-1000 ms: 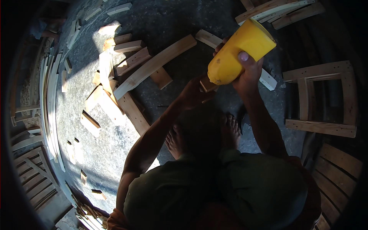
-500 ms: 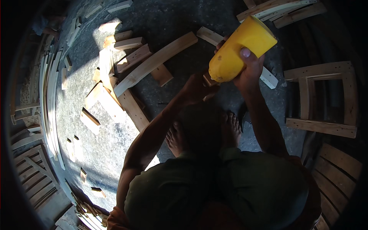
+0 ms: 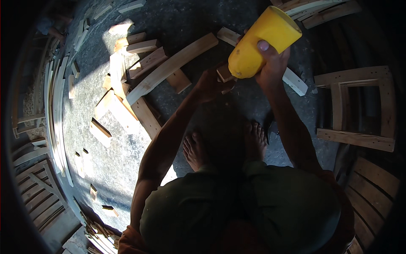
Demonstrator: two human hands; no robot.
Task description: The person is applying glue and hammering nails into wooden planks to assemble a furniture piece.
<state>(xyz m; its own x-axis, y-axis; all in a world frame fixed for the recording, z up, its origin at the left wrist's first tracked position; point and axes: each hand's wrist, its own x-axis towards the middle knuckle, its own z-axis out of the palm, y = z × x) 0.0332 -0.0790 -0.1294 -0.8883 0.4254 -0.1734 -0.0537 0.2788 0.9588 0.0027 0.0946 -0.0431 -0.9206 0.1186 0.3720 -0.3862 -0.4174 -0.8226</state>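
Note:
My right hand (image 3: 272, 70) is wrapped round a yellow plastic container (image 3: 262, 44), thumb across its near side. The container is cylindrical and tilted, with its wide rim toward the upper right and its rounded, scuffed end toward the lower left. Beside that rounded end, my left hand (image 3: 210, 86) is closed on a small wooden block (image 3: 225, 73). The block and container meet or overlap in view; I cannot tell whether they touch. Shadow hides most of the left fingers. The container's inside is not visible.
Loose wooden boards lie left of my hands, among them a long curved plank (image 3: 173, 67). A pale wood piece (image 3: 294, 81) rests beyond my right wrist. On the right stands a wooden frame (image 3: 355, 134), with a slatted wooden piece (image 3: 376, 182) nearer. Long strips (image 3: 55, 114) line the left side.
Both hands have moved a little farther from me and slightly left, carrying the yellow container and the wooden block. More of the block shows now.

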